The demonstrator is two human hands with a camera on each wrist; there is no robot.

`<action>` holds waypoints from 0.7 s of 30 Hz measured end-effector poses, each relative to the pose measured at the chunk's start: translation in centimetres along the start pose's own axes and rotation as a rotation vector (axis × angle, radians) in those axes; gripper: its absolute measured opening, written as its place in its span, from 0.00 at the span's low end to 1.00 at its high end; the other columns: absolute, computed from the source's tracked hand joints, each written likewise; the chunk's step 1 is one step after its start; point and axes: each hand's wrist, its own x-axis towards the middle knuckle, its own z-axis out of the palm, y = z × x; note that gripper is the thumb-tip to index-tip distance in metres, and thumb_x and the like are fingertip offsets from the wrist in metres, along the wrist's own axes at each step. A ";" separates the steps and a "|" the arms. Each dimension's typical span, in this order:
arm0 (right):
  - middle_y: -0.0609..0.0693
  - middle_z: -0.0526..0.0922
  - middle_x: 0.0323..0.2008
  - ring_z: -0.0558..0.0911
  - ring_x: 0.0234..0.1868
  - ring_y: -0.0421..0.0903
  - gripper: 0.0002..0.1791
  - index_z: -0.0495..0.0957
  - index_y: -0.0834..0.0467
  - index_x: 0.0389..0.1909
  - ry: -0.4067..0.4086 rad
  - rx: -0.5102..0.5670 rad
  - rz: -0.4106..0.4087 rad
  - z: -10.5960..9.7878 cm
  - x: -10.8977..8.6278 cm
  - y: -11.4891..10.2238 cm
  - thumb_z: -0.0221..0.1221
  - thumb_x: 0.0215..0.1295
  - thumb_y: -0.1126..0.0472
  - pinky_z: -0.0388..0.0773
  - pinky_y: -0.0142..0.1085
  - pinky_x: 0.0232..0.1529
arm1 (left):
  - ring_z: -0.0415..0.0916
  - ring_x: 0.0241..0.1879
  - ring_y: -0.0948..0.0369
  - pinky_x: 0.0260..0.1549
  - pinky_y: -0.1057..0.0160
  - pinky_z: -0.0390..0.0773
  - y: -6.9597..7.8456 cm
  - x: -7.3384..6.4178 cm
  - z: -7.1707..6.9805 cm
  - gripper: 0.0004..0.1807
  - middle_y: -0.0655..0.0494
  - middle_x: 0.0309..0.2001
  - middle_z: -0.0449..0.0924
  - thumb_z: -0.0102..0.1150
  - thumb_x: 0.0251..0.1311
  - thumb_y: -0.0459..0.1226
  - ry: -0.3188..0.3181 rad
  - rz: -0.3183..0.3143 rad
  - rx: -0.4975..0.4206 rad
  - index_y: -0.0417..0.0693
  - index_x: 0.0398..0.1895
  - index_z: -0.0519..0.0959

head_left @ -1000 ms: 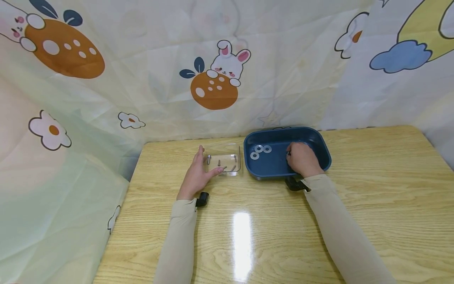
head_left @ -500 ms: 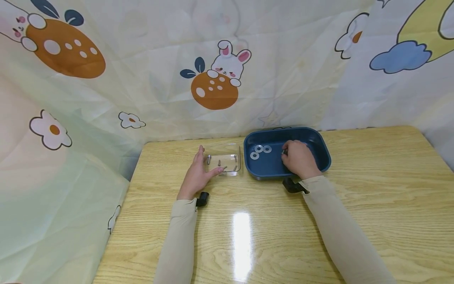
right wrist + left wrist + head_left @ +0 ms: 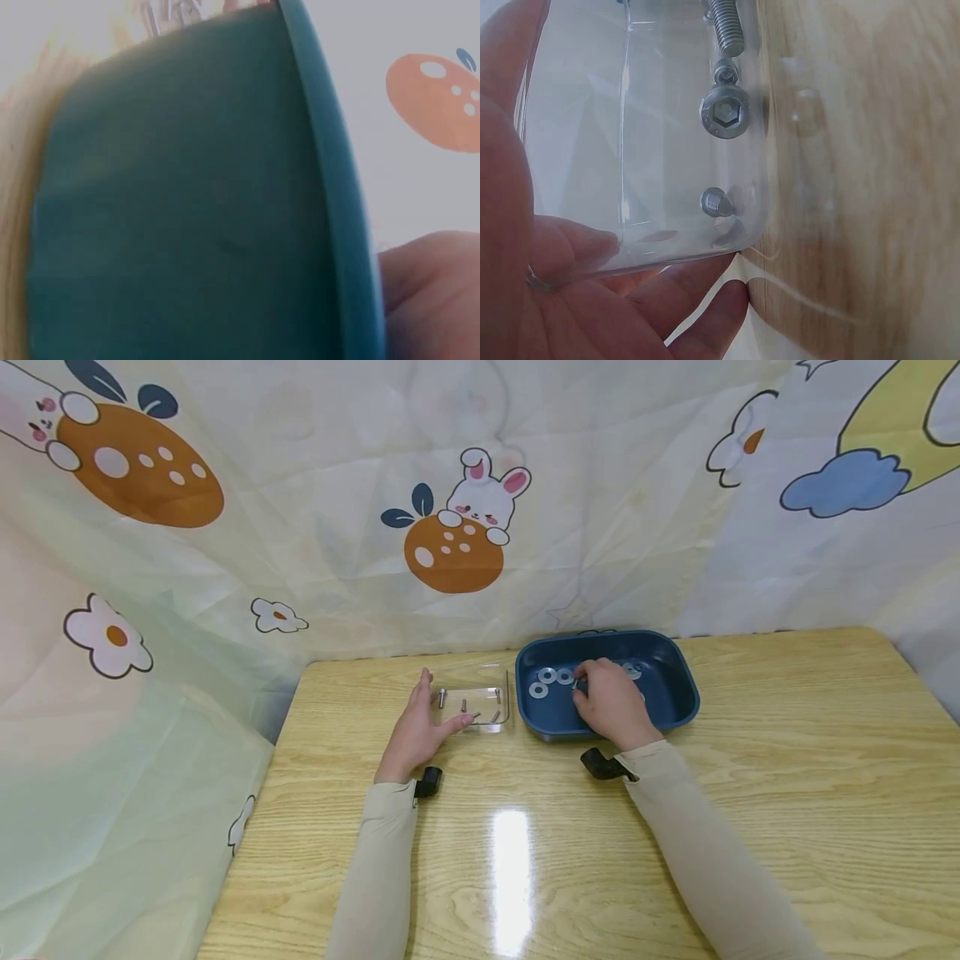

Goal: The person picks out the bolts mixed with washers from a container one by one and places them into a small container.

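Note:
My left hand point(image 3: 414, 733) grips the left end of a clear plastic box point(image 3: 507, 693). Its thumb lies at the near rim, and in the left wrist view its fingers curl round the box's wall. Inside lie several small socket-head screws point(image 3: 725, 111). My right hand point(image 3: 617, 703) is over a dark blue tray point(image 3: 684, 681), pinching a small metal screw point(image 3: 576, 684) between thumb and index finger; the fingers hide most of it. Flat washers point(image 3: 538, 690) lie at the tray's left, and more small metal pieces point(image 3: 633, 670) lie behind the right hand.
Box and tray stand side by side at the back of a wooden table point(image 3: 480, 843). A printed cloth point(image 3: 337, 552) hangs directly behind them. In the right wrist view the tray's outer wall point(image 3: 187, 187) hides what lies inside.
My right hand has moved left over the tray with the pinched screw, uncovering small metal pieces on the tray's right side. The left hand and the box have stayed put.

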 end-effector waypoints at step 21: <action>0.59 0.81 0.44 0.79 0.44 0.56 0.13 0.82 0.66 0.50 0.038 0.066 -0.088 1.3 -0.5 -3.8 0.63 0.67 0.66 0.79 0.48 0.43 | 0.55 0.75 0.46 0.70 0.41 0.58 0.2 -0.2 0.0 0.66 0.51 0.81 0.40 0.64 0.56 0.65 0.006 0.012 -0.004 0.51 0.82 0.31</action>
